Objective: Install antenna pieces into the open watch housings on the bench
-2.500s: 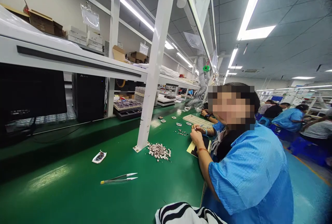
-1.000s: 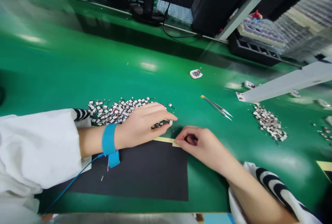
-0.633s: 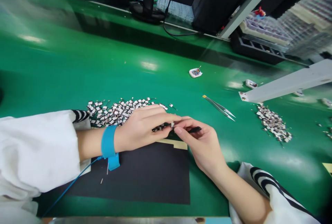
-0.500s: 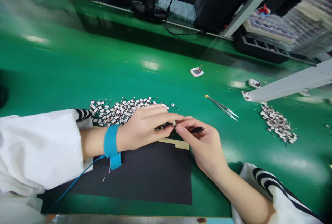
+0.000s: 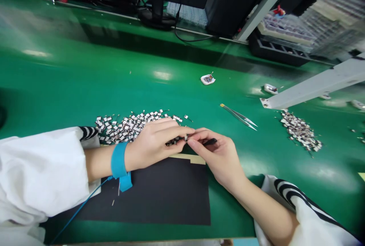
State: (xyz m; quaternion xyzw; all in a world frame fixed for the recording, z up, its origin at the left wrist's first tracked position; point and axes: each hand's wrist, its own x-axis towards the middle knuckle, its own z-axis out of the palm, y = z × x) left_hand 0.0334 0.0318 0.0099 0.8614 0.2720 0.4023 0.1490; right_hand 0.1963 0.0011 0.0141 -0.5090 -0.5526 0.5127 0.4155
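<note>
My left hand, with a blue strap round its wrist, is closed. Its thumb and forefinger pinch a small whitish part. My right hand meets it from the right, fingertips close to that part. A slim black tool lies in the right hand, its rounded end poking out behind the fingers; the working end is hidden. Behind and under the left hand spreads a pile of small white-and-black parts, partly covered by the hand. Below both hands lies a black mat with yellow tape along its top edge.
Metal tweezers lie right of the hands. A second heap of small parts sits further right, near a white metal bar. Small white-cased devices rest on the green table. A monitor stand stands at the back.
The whole view has shifted slightly, so the table items appear a little further left. Both hands keep the same pinch, close together over the mat's top edge.
</note>
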